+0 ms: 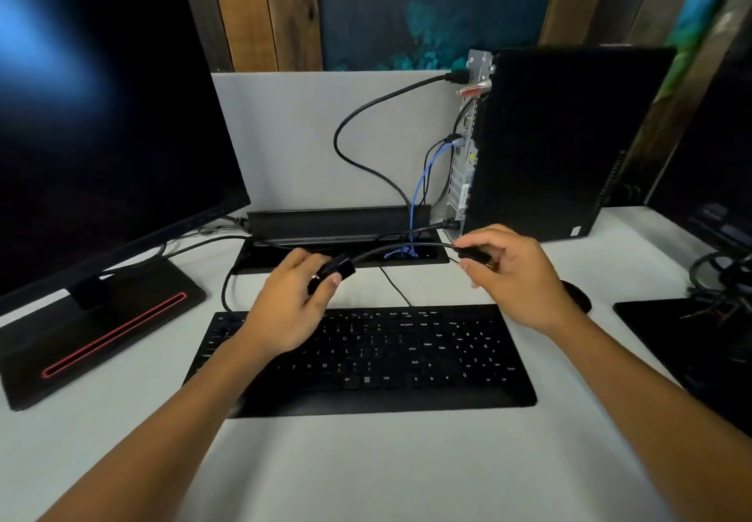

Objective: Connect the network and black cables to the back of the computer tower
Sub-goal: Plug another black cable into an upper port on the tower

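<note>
While a short black adapter cable is stretched between both hands above the far edge of the flat black keyboard, its boxy black end is gripped by the curled fingers and thumb of the left hand, and its slimmer plug with a gold-coloured tip is pinched between thumb and fingers of the right hand. Behind the hands, the black computer tower is stood upright on the white desk, its silver rear panel turned leftward. A blue network cable is seen plugged into that panel and led down into the black cable tray. A thicker black cable is attached near the panel's top. A dark monitor is placed at left.
</note>
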`<act>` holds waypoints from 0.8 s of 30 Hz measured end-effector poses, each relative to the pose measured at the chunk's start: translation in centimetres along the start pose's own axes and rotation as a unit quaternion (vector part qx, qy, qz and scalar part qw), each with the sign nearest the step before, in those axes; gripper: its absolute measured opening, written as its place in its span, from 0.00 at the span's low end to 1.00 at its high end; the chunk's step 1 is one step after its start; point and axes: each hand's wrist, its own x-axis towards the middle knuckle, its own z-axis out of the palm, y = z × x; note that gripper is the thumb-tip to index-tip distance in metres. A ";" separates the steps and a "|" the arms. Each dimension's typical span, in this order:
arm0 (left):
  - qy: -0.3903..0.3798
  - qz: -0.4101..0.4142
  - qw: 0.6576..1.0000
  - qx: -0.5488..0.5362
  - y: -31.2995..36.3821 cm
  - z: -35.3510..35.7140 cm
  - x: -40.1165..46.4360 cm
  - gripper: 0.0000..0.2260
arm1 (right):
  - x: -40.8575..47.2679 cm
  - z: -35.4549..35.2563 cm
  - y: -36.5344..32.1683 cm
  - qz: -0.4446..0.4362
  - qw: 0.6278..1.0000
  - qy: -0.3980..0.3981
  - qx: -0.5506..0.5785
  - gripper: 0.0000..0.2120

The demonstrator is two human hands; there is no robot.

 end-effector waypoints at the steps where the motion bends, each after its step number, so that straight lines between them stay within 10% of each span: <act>1: -0.002 -0.008 1.000 0.003 -0.4 0.2 -0.1 0.10 | -0.1 0.2 -0.4 0.013 0.998 0.017 0.055 0.11; 13: -0.010 0.005 1.000 0.018 -0.4 0.3 -0.8 0.12 | -0.7 1.0 -1.3 0.052 0.972 0.093 0.211 0.05; 19: -0.005 0.088 0.968 0.234 3.9 0.9 0.4 0.23 | -0.4 1.7 -1.9 0.048 0.978 0.073 0.188 0.04; 24: -0.074 0.107 0.990 -0.051 11.0 3.0 6.2 0.16 | 2.7 1.3 -3.4 -0.006 0.975 0.072 0.208 0.08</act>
